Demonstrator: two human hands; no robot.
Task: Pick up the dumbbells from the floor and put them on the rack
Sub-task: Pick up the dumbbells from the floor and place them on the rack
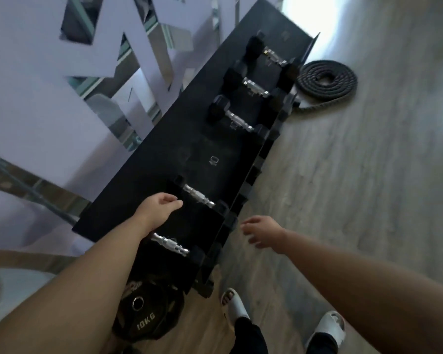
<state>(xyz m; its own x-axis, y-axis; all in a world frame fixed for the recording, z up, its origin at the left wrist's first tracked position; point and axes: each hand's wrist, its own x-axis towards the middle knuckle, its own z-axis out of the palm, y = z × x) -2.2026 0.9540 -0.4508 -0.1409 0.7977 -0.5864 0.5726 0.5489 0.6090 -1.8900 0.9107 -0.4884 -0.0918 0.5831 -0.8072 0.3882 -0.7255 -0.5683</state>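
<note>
Both hands were empty. The left hand (161,208) hovered with its grip loosely curled, holding nothing, just beside the steel handle of a dumbbell (198,199) already lying on the rack (149,175); another dumbbell (169,243) lay under that forearm, nearer the body. The right hand (262,232) hung open, fingers spread, off the rack's front edge over the floor (343,175). No dumbbell showed on the floor here — the next one likely lay out of view. The bare slot beyond the left grip looked the sensible place to fill; best to lower a weight in level, both ends seated
</note>
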